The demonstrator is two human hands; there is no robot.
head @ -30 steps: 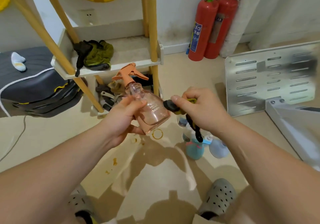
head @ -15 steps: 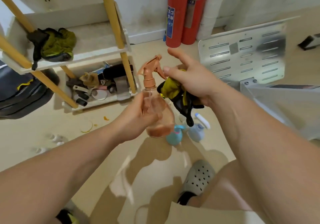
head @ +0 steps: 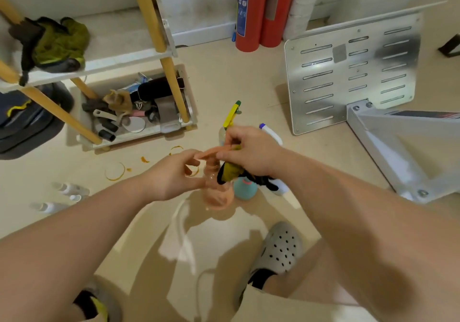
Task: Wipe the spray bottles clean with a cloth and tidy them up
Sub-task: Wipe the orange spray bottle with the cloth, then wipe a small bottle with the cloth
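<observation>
A clear pink spray bottle (head: pixel 217 196) with an orange trigger head hangs upright above the floor. My left hand (head: pixel 174 173) grips its neck. My right hand (head: pixel 249 151) holds a yellow and black cloth (head: pixel 230 172) bunched against the orange trigger head. Below them on the floor stand a teal bottle (head: pixel 245 188), a bottle with a yellow trigger (head: pixel 230 114) and a white bottle (head: pixel 271 132) with a purple tip, all partly hidden by my hands.
A wooden-legged shelf rack (head: pixel 124 55) at the left carries a green cloth and a bin of odds and ends. Two red fire extinguishers (head: pixel 261 10) stand by the wall. A slotted metal panel (head: pixel 348 73) stands at the right. Small white bottles (head: pixel 67 190) lie left.
My right hand has come down with the cloth onto the bottle's trigger head. The bottle now hangs lower, and my view has tipped further down toward the floor.
</observation>
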